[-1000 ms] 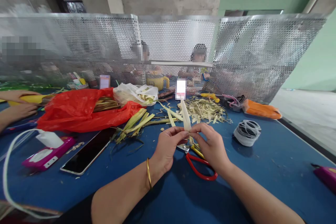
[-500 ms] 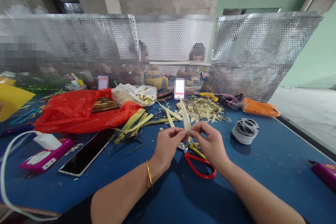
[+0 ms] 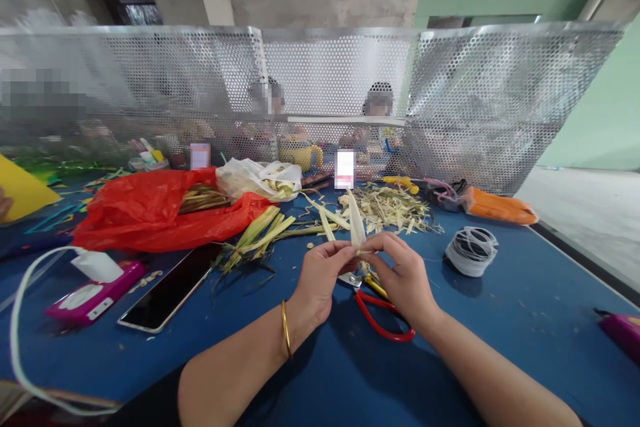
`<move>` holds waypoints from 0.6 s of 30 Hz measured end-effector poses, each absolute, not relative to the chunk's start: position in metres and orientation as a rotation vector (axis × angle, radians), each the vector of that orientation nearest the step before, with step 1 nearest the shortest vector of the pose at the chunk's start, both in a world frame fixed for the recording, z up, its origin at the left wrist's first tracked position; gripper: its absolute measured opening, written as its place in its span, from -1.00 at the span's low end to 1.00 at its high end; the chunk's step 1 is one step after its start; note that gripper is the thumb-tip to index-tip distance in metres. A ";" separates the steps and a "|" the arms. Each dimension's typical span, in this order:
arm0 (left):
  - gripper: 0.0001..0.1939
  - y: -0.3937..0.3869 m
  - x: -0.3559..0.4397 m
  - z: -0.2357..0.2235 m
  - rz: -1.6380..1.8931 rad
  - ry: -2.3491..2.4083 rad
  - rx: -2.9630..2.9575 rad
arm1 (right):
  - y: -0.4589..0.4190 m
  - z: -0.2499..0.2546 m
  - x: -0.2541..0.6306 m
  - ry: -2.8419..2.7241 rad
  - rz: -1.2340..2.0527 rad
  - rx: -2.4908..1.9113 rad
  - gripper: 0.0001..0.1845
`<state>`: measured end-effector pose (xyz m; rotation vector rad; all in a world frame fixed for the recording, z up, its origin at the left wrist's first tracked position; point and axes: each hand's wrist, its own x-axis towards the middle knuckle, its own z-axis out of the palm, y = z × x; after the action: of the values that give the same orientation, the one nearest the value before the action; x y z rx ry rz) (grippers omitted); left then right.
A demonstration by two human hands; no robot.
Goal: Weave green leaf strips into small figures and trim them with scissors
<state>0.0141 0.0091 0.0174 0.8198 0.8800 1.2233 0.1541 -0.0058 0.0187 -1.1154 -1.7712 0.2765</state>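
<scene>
Between my two hands a pale, pointed piece of dried husk [image 3: 357, 219] stands upright. My left hand [image 3: 323, 277] pinches its base between thumb and fingers. From the other side my right hand [image 3: 397, 273] is closed at the same base, its fingertips close to the left ones. Red-handled scissors [image 3: 383, 330] lie on the table under my hands, their blades partly covered. A yellow-handled tool [image 3: 376, 285] shows in part beside them. Just beyond my hands are loose husk strips [image 3: 327, 219] and a heap of husk shreds [image 3: 393, 208].
A spool of pale wire [image 3: 471, 251] and an orange packet [image 3: 500, 205] are at right. A red plastic bag [image 3: 130, 210], husk bundle [image 3: 255, 237], phone [image 3: 167, 293] and purple power strip [image 3: 95, 300] with a white cable lie left. A perforated metal screen [image 3: 335, 67] stands behind; people sit beyond it.
My right fingers have shifted slightly at the base of the husk piece. The whole view has moved a little; both hands stay together. At far left the yellow sheet has moved slightly left.
</scene>
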 end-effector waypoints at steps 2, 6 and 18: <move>-0.80 0.009 0.015 0.017 1.239 0.881 0.841 | -0.006 0.018 0.153 -1.719 0.343 -1.121 -0.93; -0.83 0.009 0.015 0.017 1.275 0.897 0.902 | -0.006 0.019 0.151 -1.589 0.482 -1.152 -0.90; -0.82 0.006 0.014 0.019 1.240 0.908 0.988 | -0.004 0.024 0.155 -1.497 0.600 -1.204 -0.83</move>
<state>0.0135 0.0057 0.0191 0.9885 0.9077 1.2395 0.1545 -0.0037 0.0238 -1.2038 -1.4974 0.5999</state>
